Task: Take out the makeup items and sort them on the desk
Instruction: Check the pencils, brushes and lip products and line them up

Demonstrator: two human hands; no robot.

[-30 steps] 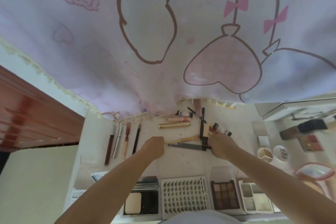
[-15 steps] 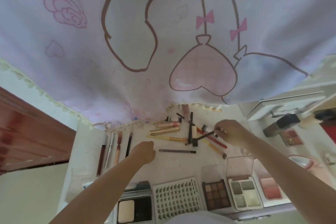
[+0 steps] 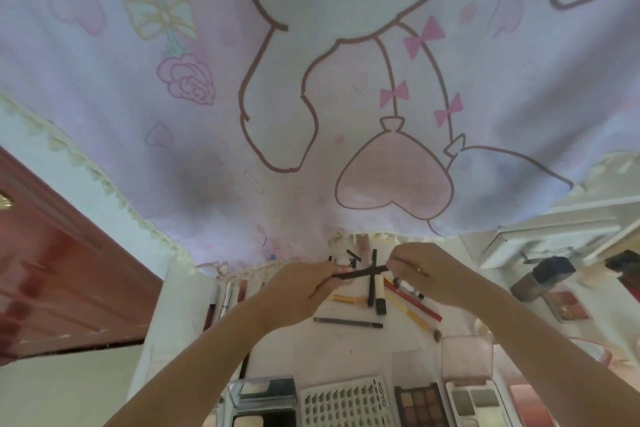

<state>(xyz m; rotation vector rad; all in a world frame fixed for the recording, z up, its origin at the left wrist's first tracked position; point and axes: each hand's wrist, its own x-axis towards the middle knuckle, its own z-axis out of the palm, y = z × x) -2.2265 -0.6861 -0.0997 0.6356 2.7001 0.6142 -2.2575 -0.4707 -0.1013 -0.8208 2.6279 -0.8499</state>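
Above the white desk (image 3: 180,329), both hands hold one thin black makeup pencil (image 3: 360,273). My left hand (image 3: 298,291) pinches its left end and my right hand (image 3: 426,270) pinches its right end. Under the hands lies a loose pile of pens, tubes and pencils: a black stick (image 3: 372,284), a red pencil (image 3: 415,302), a yellow pencil (image 3: 346,298) and a dark grey pencil (image 3: 348,322). A row of slim tubes (image 3: 221,295) lies side by side at the desk's left.
Along the near edge sit a powder compact (image 3: 263,402), a white lash tray (image 3: 346,406), a brown eyeshadow palette (image 3: 419,406) and a grey palette (image 3: 474,402). A pink cartoon cloth (image 3: 311,97) hangs behind the desk. A white organiser (image 3: 554,232) and blush palette (image 3: 568,303) stand at right.
My right hand has lifted the black pencil off the pile. My left hand has risen from the desk and taken hold of its other end. The camera has tilted upward.
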